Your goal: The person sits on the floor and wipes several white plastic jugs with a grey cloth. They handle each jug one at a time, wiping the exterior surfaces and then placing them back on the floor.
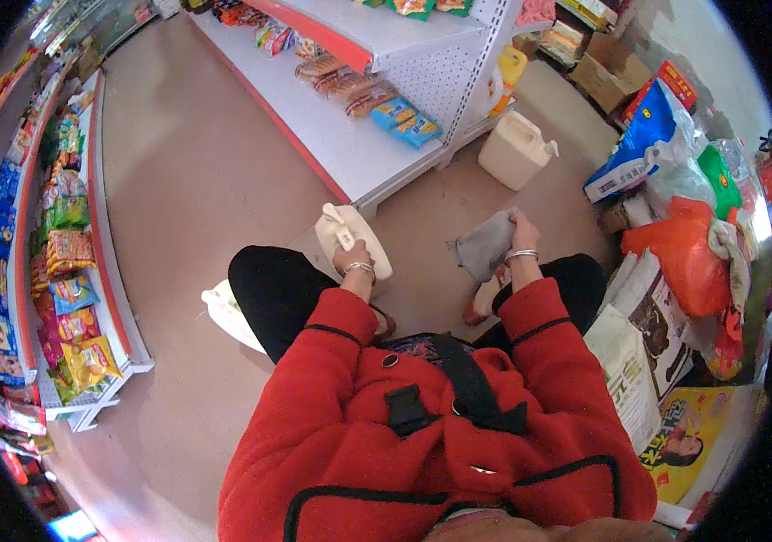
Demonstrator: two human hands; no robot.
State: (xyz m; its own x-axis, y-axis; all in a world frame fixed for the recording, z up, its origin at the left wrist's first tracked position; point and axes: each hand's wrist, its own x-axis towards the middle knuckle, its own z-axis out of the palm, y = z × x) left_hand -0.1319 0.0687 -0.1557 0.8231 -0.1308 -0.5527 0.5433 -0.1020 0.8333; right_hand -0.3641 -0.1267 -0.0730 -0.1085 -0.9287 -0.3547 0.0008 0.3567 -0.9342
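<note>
My left hand point(353, 259) is closed on the handle of a cream plastic jug point(367, 234), which is in front of my left knee near the shelf corner. From my right hand point(525, 234) hangs a grey cloth point(484, 245), pinched at its upper edge, above the floor between my feet and the shelf. A second whitish jug point(231, 318) lies beside my left leg, partly hidden by it. Beyond the cloth, a beige plastic jerrycan point(517, 150) rests on the floor near the shelf end.
Ahead is a white metal shelf point(332, 146) with packaged bread and blue packets. Snack shelves point(105, 271) curve along the left. Bags, including an orange plastic bag point(680, 261), crowd the right beside a cardboard box point(608, 71). A yellow container point(512, 71) stands by the shelf end.
</note>
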